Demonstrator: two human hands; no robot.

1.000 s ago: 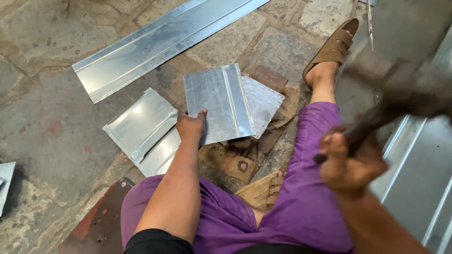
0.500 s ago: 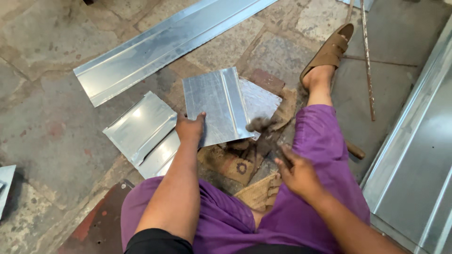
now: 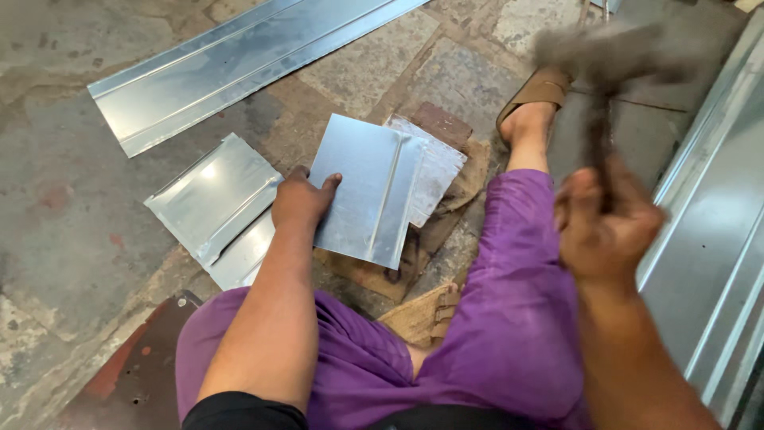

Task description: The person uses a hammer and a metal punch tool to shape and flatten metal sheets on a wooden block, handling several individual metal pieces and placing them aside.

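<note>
On stone floor [image 3: 72, 239], left hand [image 3: 301, 201] spread flat on metal sheet [image 3: 368, 187], right hand [image 3: 605, 227] gripping blurred hammer [image 3: 605, 56].

Long metal strip [image 3: 239, 68] on stone floor [image 3: 64, 239] — brown sandal [image 3: 535, 94] nearby.

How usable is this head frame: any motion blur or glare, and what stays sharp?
Head view: the right hand and the hammer it grips are heavily motion-blurred, the hammer head a grey smear. The left hand and the small metal sheet under it are sharp. Soft glare shows on the folded sheet beside it and on the long strip. Lighting is even daylight with mild shadows.
</note>
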